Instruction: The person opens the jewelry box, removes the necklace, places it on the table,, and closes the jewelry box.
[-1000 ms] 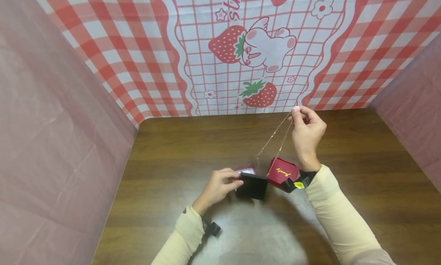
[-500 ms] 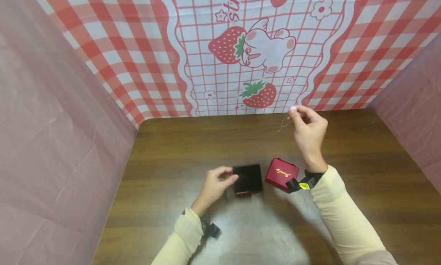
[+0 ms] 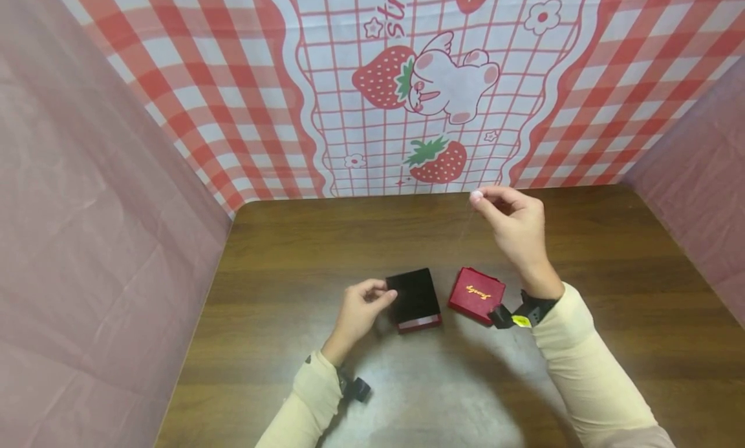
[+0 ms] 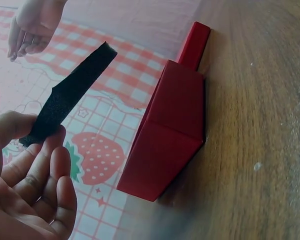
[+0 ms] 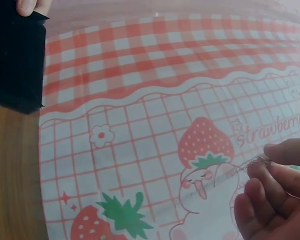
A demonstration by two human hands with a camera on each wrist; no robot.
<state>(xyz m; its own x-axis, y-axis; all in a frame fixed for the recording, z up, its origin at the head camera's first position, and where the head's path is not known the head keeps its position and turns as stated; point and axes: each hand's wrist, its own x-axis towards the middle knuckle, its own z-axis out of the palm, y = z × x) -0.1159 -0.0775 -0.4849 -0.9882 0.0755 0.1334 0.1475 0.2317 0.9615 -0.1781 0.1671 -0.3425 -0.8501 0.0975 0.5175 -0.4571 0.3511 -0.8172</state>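
Note:
My left hand pinches a black box insert by its edge, between thumb and fingers. In the left wrist view the insert tilts edge-on, apart from the open red jewelry box base standing on the table. From above, the insert covers most of that base, whose front wall shows. High over the table's far side, my right hand pinches a thin chain necklace between thumb and forefinger. The right wrist view shows the chain blurred, trailing away from the fingertips.
Right of the base lies the red box lid with gold lettering, near the right wrist's camera. A strawberry-print cloth hangs behind the wooden table, and pink cloth walls flank it.
The necklace has come away from the insert and hangs from my right hand, which has shifted slightly left. My left hand has tilted the insert, its black face now turned up over the base.

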